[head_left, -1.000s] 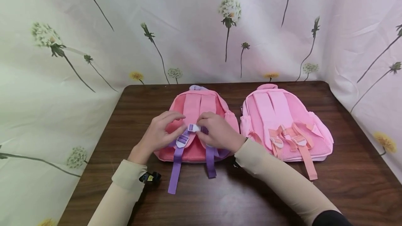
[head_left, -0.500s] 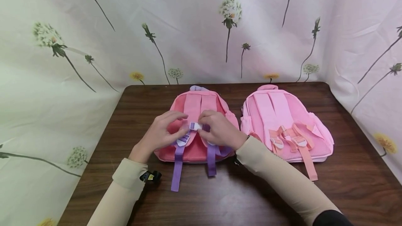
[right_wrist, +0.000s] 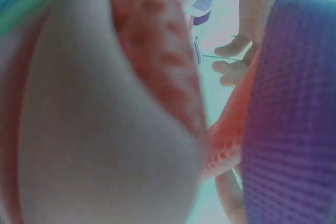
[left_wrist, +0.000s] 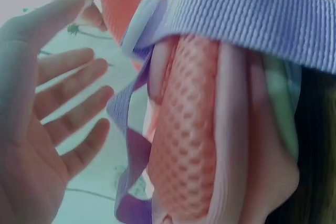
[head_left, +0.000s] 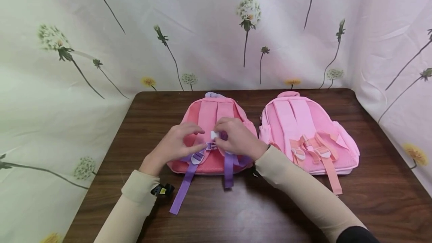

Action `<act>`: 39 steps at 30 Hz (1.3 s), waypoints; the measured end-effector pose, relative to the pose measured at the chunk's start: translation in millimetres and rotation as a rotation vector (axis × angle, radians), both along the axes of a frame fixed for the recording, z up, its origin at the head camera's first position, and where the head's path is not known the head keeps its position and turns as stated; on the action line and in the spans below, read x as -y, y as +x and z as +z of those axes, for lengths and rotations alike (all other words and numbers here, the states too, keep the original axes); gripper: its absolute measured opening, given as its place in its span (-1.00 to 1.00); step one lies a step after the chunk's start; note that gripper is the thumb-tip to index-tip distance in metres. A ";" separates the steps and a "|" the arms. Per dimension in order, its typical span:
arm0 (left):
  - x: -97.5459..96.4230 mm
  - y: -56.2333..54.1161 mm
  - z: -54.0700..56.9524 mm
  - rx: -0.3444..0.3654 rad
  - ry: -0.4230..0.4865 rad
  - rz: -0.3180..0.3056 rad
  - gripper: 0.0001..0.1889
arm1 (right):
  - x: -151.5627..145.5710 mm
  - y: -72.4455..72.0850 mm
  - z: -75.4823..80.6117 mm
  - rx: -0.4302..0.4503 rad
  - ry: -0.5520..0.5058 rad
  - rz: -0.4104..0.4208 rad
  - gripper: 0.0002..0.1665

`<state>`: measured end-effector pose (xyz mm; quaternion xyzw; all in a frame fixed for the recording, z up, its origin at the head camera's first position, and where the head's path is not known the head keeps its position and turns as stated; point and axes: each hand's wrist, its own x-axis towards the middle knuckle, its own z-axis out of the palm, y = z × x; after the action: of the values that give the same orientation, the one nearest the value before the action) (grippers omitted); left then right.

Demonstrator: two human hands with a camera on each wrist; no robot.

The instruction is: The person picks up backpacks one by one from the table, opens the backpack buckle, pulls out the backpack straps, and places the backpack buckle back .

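Coral backpack (head_left: 209,121), head view: it's on the dark wood table (head_left: 256,213), straps facing up, so I'm using it as the clock centre. Lilac handle (head_left: 214,95) at 12.
Right hand (head_left: 237,138): about 3 o'clock, thumb and fingers pinching the white buckle half (head_left: 214,135).
Left hand (head_left: 173,144): roughly 9, bent into a wide loose C and gripping nothing. Its thumb tip is right by the lower buckle half (head_left: 212,146); can't tell if they touch.
Buckle gap: the halves sit apart over the bag's middle, white one at 12, the other at 6.
Purple strap tails: longer tail (head_left: 184,189) at 7, shorter tail (head_left: 228,171) at 5, both past the bag's bottom edge.
Pink backpack (head_left: 303,121): just beside, at 3, peach straps (head_left: 332,177) bunched low on it.
Dandelion cloth (head_left: 202,40): hangs behind at 12.
Left wrist view: left hand at 9 o'clock, four fingers fairly straight and fanned, thumb pointing to 11 — other hand's fingers show up there too. Coral mesh (left_wrist: 186,129) near centre, lilac webbing (left_wrist: 247,19) crossing from 12 to 2.
Right wrist view: purple webbing (right_wrist: 294,114) big at 3, blurry pale padding (right_wrist: 100,129) around 8, white adjuster (right_wrist: 202,1) near 12. Fingers between 1 and 2, can't tell whose.
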<state>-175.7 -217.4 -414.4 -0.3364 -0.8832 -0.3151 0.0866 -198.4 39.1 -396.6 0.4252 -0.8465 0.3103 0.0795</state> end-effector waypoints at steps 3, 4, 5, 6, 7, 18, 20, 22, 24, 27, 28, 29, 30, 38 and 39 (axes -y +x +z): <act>-5.7 0.9 -1.0 0.050 -0.063 0.010 -0.51 | -2.4 0.4 0.8 -0.003 0.014 -0.017 -0.85; -7.9 1.0 -1.5 0.067 -0.080 0.015 -0.51 | -3.4 0.7 1.2 0.001 0.017 -0.024 -0.84; -9.9 1.1 -1.7 0.083 -0.095 0.022 -0.51 | -4.2 1.0 1.7 0.005 0.017 -0.030 -0.83; -11.9 1.2 -1.9 0.097 -0.113 0.030 -0.52 | -5.2 1.2 2.0 0.012 0.019 -0.036 -0.82; -13.8 1.1 -2.2 0.112 -0.127 0.039 -0.52 | -6.0 1.4 2.5 0.019 0.022 -0.045 -0.80; -25.3 -2.0 -3.4 0.117 -0.230 0.060 -0.68 | -11.9 -1.3 3.1 0.051 0.061 -0.083 -0.79; -22.9 -0.8 -2.3 0.124 -0.216 0.064 -0.69 | -12.8 -1.5 3.5 0.052 0.072 -0.092 -0.79; -18.9 0.9 -0.6 0.144 -0.189 0.069 -0.69 | -13.3 -2.1 3.8 0.052 0.080 -0.095 -0.80; -14.4 3.1 1.7 0.167 -0.156 0.082 -0.68 | -13.7 -2.6 4.5 0.060 0.086 -0.097 -0.80; -9.2 5.1 5.8 0.170 -0.110 0.087 -0.68 | -14.0 -2.6 5.2 0.064 0.089 -0.097 -0.81; -7.8 5.7 7.1 0.161 -0.097 0.088 -0.69 | -14.0 -2.5 5.4 0.067 0.088 -0.098 -0.82; -6.7 6.0 8.5 0.151 -0.084 0.088 -0.69 | -14.0 -2.5 5.5 0.069 0.089 -0.098 -0.82; -5.7 6.2 9.7 0.138 -0.072 0.087 -0.69 | -14.0 -2.3 5.8 0.068 0.090 -0.098 -0.82; -0.3 3.0 20.6 0.058 0.000 0.078 -0.74 | -14.8 -1.7 6.7 0.063 0.114 -0.077 -0.75; 0.2 2.2 22.1 0.048 0.010 0.074 -0.74 | -14.8 -1.5 6.8 0.063 0.120 -0.072 -0.73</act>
<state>-173.4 -217.5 -392.3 -0.2954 -0.8953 -0.3238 0.0788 -200.0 53.9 -389.7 0.3884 -0.8805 0.2691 0.0382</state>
